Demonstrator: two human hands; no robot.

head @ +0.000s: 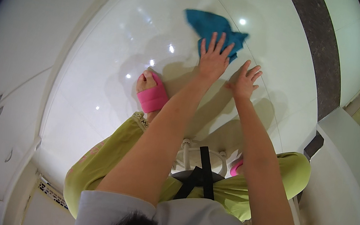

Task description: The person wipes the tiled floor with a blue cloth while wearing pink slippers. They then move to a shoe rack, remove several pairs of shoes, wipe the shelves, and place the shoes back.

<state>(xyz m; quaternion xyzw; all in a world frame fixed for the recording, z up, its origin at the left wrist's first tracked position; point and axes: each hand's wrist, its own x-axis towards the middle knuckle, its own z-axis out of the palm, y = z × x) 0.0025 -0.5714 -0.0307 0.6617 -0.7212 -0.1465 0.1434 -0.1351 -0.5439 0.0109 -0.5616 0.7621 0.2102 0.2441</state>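
Note:
My left hand (pixel 213 61) lies palm down with its fingers spread over the near part of a blue cloth (pixel 210 23). The cloth is crumpled on glossy white floor tiles (pixel 135 35), and its edges look slightly blurred. To the right of the cloth, my right hand (pixel 245 80) is held with fingers apart and nothing in it. It seems to be just above the floor, though whether it touches the tiles I cannot tell.
My foot in a pink slipper (pixel 152 95) is left of my arms; another pink slipper (pixel 237 167) shows partly at right. Below me is a low white-framed stool (pixel 186 154). White cabinets (pixel 18 87) line the left, a dark floor strip (pixel 329 58) and white furniture (pixel 347 149) the right.

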